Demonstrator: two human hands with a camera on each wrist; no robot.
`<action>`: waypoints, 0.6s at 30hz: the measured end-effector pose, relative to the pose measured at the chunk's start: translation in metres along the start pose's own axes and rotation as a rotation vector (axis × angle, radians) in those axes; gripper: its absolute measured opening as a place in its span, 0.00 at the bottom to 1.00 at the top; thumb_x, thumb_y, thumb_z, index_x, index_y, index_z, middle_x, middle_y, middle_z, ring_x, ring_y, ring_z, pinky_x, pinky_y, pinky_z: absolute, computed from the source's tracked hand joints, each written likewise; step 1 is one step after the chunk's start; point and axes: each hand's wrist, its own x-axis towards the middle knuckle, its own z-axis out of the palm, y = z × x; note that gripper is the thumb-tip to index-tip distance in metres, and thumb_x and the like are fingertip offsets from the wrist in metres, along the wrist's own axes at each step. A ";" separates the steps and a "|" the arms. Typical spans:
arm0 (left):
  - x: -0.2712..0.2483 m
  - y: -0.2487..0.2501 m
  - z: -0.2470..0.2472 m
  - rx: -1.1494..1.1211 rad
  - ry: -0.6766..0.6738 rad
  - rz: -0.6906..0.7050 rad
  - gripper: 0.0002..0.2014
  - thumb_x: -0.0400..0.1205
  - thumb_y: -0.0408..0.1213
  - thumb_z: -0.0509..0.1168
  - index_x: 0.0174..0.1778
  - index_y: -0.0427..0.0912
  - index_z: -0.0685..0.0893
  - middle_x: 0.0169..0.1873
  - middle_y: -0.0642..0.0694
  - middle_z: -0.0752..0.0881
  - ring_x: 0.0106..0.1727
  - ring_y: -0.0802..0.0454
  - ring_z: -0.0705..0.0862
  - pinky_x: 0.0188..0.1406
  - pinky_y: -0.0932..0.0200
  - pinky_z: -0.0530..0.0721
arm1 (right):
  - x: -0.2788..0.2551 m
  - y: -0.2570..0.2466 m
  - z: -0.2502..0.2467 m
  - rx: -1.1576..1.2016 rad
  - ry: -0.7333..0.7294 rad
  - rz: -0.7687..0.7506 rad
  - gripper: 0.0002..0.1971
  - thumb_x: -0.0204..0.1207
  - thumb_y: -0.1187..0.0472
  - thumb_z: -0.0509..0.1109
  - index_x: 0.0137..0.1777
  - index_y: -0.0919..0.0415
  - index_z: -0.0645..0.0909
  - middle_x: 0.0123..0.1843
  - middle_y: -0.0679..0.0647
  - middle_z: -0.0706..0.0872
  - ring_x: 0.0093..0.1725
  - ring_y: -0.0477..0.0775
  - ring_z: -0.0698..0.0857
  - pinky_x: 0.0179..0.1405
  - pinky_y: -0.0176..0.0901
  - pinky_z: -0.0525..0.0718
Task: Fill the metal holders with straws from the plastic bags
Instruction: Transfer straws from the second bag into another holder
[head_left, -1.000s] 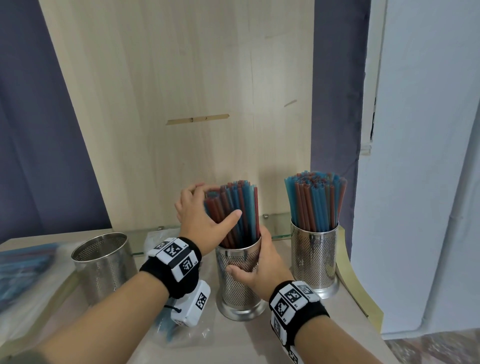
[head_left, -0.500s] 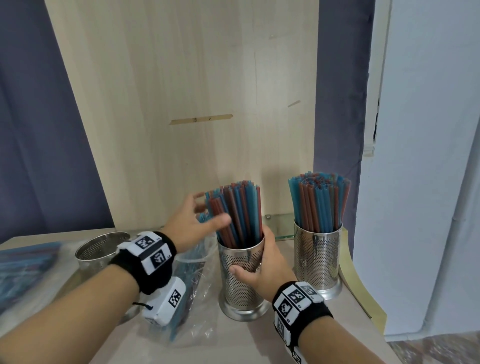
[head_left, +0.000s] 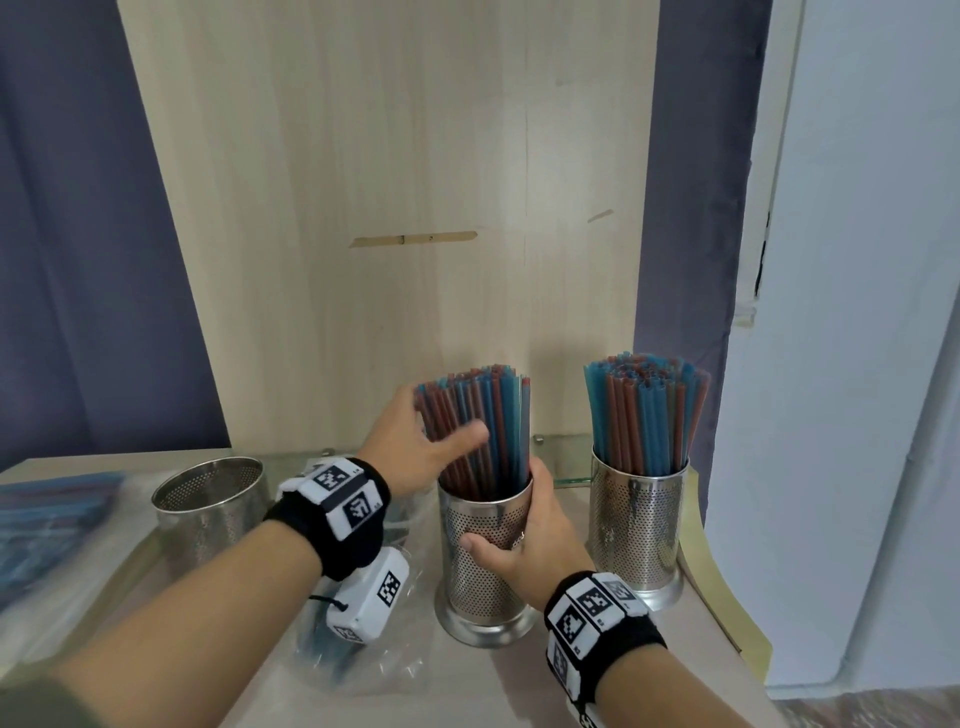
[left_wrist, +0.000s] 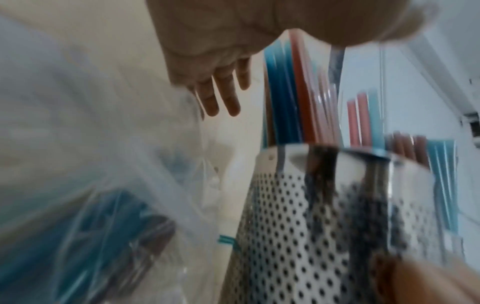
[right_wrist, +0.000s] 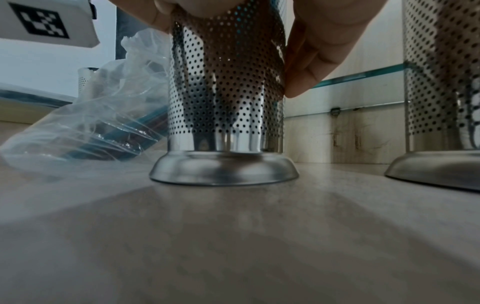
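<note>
Three perforated metal holders stand on the table. The middle holder (head_left: 483, 561) (right_wrist: 226, 92) is packed with red and blue straws (head_left: 483, 415). My right hand (head_left: 524, 545) grips its wall, thumb in front and fingers (right_wrist: 311, 61) round the right side. My left hand (head_left: 415, 447) is at the upper left of these straws, thumb laid across their front. In the left wrist view its fingers (left_wrist: 223, 90) are straight, a little apart from the straws (left_wrist: 285, 92). The right holder (head_left: 639, 525) is full of straws. The left holder (head_left: 208, 499) is empty.
A crumpled clear bag (head_left: 363, 639) (right_wrist: 103, 127) with some straws lies under my left forearm, against the middle holder's base. Another bag of straws (head_left: 47, 525) lies at the far left. A wooden panel (head_left: 389, 208) rises behind, and the table ends just right of the right holder.
My left hand let go of the straw bundle and drew back left, then came back to the straws with its thumb across them. My right hand kept its hold on the middle holder.
</note>
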 end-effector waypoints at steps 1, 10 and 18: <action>-0.002 0.003 -0.008 -0.038 0.007 -0.013 0.57 0.57 0.86 0.54 0.72 0.46 0.69 0.64 0.50 0.80 0.60 0.57 0.79 0.56 0.62 0.77 | 0.000 0.000 0.000 0.000 -0.004 -0.001 0.49 0.59 0.39 0.82 0.76 0.32 0.56 0.69 0.34 0.79 0.70 0.35 0.78 0.72 0.43 0.79; 0.019 -0.040 -0.047 0.229 0.115 -0.340 0.24 0.84 0.54 0.62 0.69 0.39 0.78 0.66 0.41 0.83 0.63 0.44 0.81 0.62 0.54 0.75 | 0.001 0.002 0.000 -0.012 -0.003 0.002 0.50 0.59 0.38 0.82 0.77 0.34 0.56 0.68 0.35 0.79 0.68 0.38 0.80 0.71 0.45 0.81; 0.022 -0.066 -0.015 0.519 -0.144 -0.449 0.28 0.75 0.66 0.67 0.47 0.40 0.85 0.40 0.44 0.89 0.43 0.45 0.88 0.39 0.56 0.84 | 0.000 0.002 0.001 -0.010 -0.001 0.002 0.50 0.60 0.41 0.83 0.78 0.37 0.57 0.70 0.34 0.78 0.71 0.36 0.78 0.72 0.39 0.78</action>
